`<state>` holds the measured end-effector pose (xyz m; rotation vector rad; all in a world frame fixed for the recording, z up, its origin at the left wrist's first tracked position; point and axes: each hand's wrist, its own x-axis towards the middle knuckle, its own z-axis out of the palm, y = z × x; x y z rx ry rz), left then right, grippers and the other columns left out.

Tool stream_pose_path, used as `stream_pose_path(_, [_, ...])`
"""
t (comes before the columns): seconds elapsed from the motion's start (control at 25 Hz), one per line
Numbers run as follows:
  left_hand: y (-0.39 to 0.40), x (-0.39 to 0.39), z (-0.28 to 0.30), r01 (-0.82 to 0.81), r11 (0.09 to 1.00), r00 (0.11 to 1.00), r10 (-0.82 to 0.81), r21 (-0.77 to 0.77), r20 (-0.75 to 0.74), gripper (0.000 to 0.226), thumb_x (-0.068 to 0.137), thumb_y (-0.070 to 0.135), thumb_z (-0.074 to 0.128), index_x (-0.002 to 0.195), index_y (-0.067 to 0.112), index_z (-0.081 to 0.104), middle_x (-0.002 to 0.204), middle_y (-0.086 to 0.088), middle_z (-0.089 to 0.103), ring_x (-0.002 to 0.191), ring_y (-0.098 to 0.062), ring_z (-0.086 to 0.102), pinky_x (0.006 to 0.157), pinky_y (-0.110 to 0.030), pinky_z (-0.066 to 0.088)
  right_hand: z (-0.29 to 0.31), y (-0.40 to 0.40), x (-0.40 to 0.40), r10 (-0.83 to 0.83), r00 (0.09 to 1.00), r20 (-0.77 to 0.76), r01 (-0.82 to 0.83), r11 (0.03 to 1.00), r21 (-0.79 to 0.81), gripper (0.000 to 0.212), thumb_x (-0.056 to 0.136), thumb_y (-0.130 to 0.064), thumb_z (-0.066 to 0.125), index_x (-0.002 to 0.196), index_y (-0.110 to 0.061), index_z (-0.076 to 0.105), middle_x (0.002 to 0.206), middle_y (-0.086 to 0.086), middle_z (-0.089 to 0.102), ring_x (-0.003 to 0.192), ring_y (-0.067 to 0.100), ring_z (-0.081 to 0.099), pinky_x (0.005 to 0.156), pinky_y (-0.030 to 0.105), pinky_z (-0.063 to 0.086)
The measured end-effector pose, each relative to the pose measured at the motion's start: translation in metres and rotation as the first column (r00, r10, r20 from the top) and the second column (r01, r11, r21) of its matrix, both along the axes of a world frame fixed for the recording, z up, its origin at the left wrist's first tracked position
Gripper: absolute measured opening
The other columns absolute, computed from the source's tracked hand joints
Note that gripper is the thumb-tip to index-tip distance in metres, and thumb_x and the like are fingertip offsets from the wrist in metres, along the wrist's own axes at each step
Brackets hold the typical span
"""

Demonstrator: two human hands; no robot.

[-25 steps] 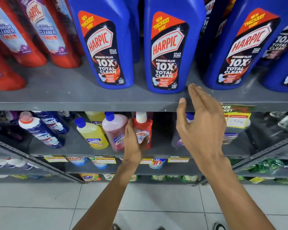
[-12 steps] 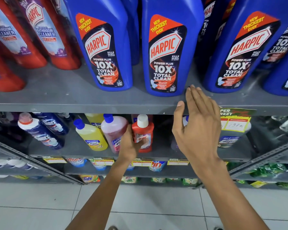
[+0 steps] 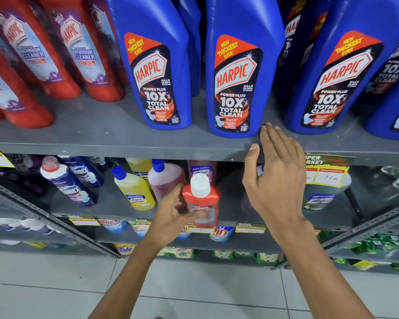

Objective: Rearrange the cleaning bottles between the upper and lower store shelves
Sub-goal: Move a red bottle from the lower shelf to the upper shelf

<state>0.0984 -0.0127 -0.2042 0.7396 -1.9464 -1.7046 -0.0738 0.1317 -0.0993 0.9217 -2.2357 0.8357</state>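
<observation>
The left hand (image 3: 171,217), low and centre in the frame, has its grip wrapped around a small red bottle (image 3: 202,203) with a white cap; the bottle is blurred and sits at the front edge of the lower shelf (image 3: 230,221), whether lifted clear of it or touching, I cannot tell. Just left of it stand a pink bottle (image 3: 165,180) and a yellow bottle (image 3: 134,192). The right hand (image 3: 276,180) is flat, fingers straight and together, holding nothing, its fingertips over the front lip of the upper shelf (image 3: 101,134) beside the base of the middle blue bottle (image 3: 237,84).

The step in hand looks like taking the red bottle out of the lower shelf to carry it up. The next move calls for drawing it forward past the upper shelf's edge, then raising it to a free spot, perhaps the gap between the two blue bottles on the right, without knocking them.
</observation>
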Motion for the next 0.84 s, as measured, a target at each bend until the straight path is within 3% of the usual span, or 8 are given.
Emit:
stream_pose_path(0.12, [0.006, 0.038, 0.050, 0.003, 1.000, 0.999, -0.003, -0.001, -0.044, 0.059, 0.069, 0.013, 0.102, 0.116, 0.035, 0.074, 0.114, 0.000, 0.086, 0.107, -0.013, 0.081, 0.092, -0.031, 0.067, 0.001, 0.000, 0.000, 0.013, 1.000, -0.014, -0.013, 1.000, -0.006, 0.045, 0.108, -0.021, 0.049, 0.143, 0.004, 0.064, 0.150, 0.018, 0.066, 0.145, 0.033, 0.059, 0.125, 0.047, 0.041])
stream_pose_path(0.28, [-0.003, 0.072, 0.131, -0.058, 0.989, 0.984, 0.034, -0.133, -0.172, 0.058, 0.068, 0.015, 0.100, 0.121, 0.019, 0.076, 0.114, -0.007, 0.086, 0.105, -0.026, 0.083, 0.089, -0.034, 0.067, 0.001, 0.000, 0.000, 0.028, 0.999, -0.028, -0.029, 0.999, -0.015, 0.046, 0.110, -0.023, 0.048, 0.142, 0.005, 0.064, 0.149, 0.020, 0.066, 0.145, 0.035, 0.059, 0.123, 0.050, 0.042])
stream_pose_path(0.44, [-0.032, 0.088, 0.195, -0.142, 0.952, 0.943, 0.046, -0.271, -0.330, 0.054, 0.076, 0.007, 0.095, 0.124, 0.021, 0.076, 0.114, 0.004, 0.086, 0.101, -0.010, 0.082, 0.088, -0.024, 0.065, 0.002, 0.001, 0.001, 0.014, 0.999, -0.037, -0.016, 0.999, -0.036, 0.046, 0.111, -0.026, 0.048, 0.140, 0.006, 0.066, 0.147, 0.021, 0.068, 0.142, 0.035, 0.061, 0.121, 0.050, 0.043])
stream_pose_path(0.6, [-0.073, 0.090, 0.230, -0.197, 0.922, 0.910, 0.045, -0.333, -0.412, 0.056, 0.080, 0.019, 0.094, 0.132, 0.017, 0.074, 0.127, -0.004, 0.082, 0.114, -0.020, 0.079, 0.097, -0.033, 0.064, 0.001, 0.001, 0.000, 0.008, 0.999, -0.040, -0.010, 0.999, -0.038, 0.047, 0.110, -0.027, 0.048, 0.138, 0.006, 0.067, 0.146, 0.022, 0.068, 0.142, 0.035, 0.062, 0.122, 0.050, 0.042])
stream_pose_path(0.76, [-0.111, 0.082, 0.244, -0.266, 0.900, 0.895, 0.097, -0.346, -0.435, 0.053, 0.085, 0.016, 0.091, 0.134, 0.009, 0.071, 0.125, -0.003, 0.083, 0.112, -0.018, 0.080, 0.091, -0.028, 0.065, 0.000, 0.001, -0.002, 0.014, 0.999, -0.037, -0.015, 0.999, -0.030, 0.048, 0.110, -0.028, 0.047, 0.139, 0.006, 0.066, 0.146, 0.021, 0.068, 0.142, 0.035, 0.062, 0.123, 0.050, 0.042])
stream_pose_path(0.84, [-0.130, 0.077, 0.247, -0.290, 0.897, 0.888, 0.121, -0.335, -0.444, 0.055, 0.086, 0.013, 0.090, 0.137, 0.006, 0.069, 0.129, -0.005, 0.082, 0.119, -0.022, 0.078, 0.098, -0.032, 0.063, -0.001, 0.000, -0.002, 0.013, 0.999, -0.039, -0.015, 0.999, -0.033, 0.048, 0.110, -0.028, 0.048, 0.138, 0.006, 0.067, 0.145, 0.021, 0.068, 0.141, 0.035, 0.062, 0.122, 0.051, 0.043])
